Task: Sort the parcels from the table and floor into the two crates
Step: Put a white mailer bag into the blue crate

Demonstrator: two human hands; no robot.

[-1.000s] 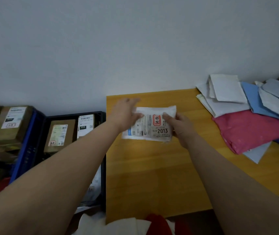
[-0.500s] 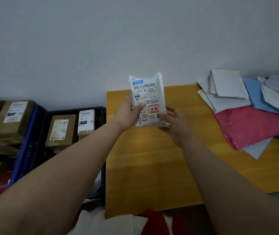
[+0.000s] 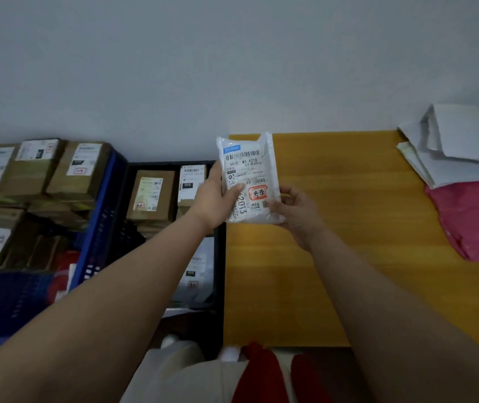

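A small white plastic parcel (image 3: 248, 170) with a barcode label and a red stamp stands upright above the left end of the yellow table (image 3: 349, 228). My left hand (image 3: 212, 202) grips its left edge, thumb on the label. My right hand (image 3: 296, 212) pinches its lower right corner. A black crate (image 3: 221, 257) beside the table holds brown boxes (image 3: 151, 194) and a flat bag. Left of it, a blue crate (image 3: 98, 216) is stacked with brown boxes (image 3: 78, 170).
White (image 3: 462, 141) and pink (image 3: 477, 216) mailer bags lie piled at the table's right end. A grey wall runs behind the table and crates. My clothing (image 3: 209, 376) shows at the bottom edge, near the table's front.
Both hands lifted the white parcel off the table and turned it upright, label facing me. The view has since swung left, showing more of the blue crate.
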